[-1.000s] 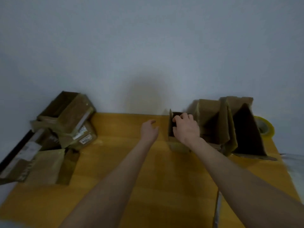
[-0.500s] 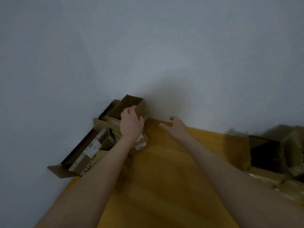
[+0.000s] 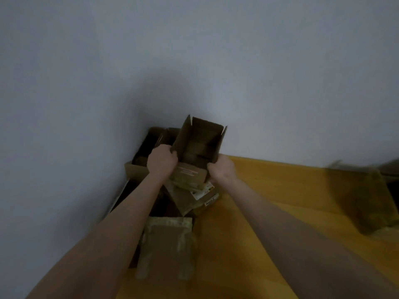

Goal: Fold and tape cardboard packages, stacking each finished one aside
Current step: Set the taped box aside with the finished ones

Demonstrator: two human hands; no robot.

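At the left end of the counter (image 3: 280, 190), against the wall (image 3: 194, 61): a pile of packages. Above the pile, gripped between left hand (image 3: 162, 162) at its left edge and right hand (image 3: 222, 169) at its right edge: open box (image 3: 198, 143), open side facing the camera. Directly below it, labelled package (image 3: 194, 197), resting on others. Behind and left of the left hand, second carton (image 3: 149, 145). Nearest in the pile, flat taped package (image 3: 168, 244). Far right on the counter, well apart, blurred cardboard (image 3: 356, 197).

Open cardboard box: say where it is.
Head view, centre-left: the open box, gripped by left hand and right hand, above the box pile by the wall.
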